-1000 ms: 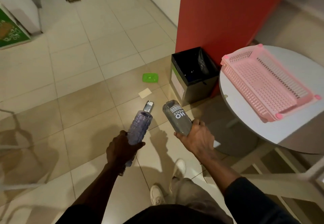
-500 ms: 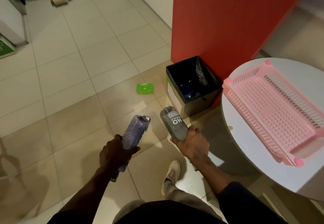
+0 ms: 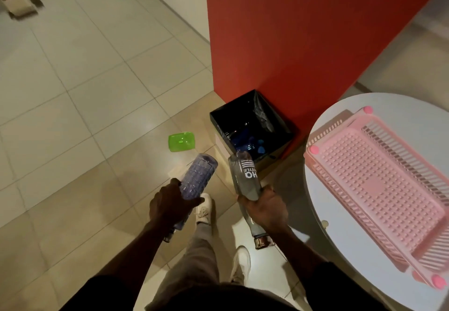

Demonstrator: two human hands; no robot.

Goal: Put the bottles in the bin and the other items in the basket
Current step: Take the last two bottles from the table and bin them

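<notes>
My left hand (image 3: 170, 205) grips a clear ribbed bottle (image 3: 198, 177) with a bluish tint, its base pointing forward. My right hand (image 3: 266, 207) grips a grey bottle (image 3: 244, 177) with white lettering, base forward and cap toward me. Both bottles point at the black bin (image 3: 279, 129), which stands on the floor against the red wall just ahead of the grey bottle; blue items lie inside it. A pink slotted basket (image 3: 379, 184) rests on the round white table (image 3: 413, 111) to my right. A green lid (image 3: 181, 142) lies on the floor left of the bin.
A red wall (image 3: 291, 31) rises behind the bin. A small pale card lies on the tiles near the ribbed bottle's base. An open cardboard box (image 3: 17, 2) sits far off at the top left. My white shoes (image 3: 204, 209) are on the floor below my hands.
I have stepped closer to the bin and table; both bottles have come forward, so the grey one's base now reaches the bin's near edge. My grip on each is unchanged.
</notes>
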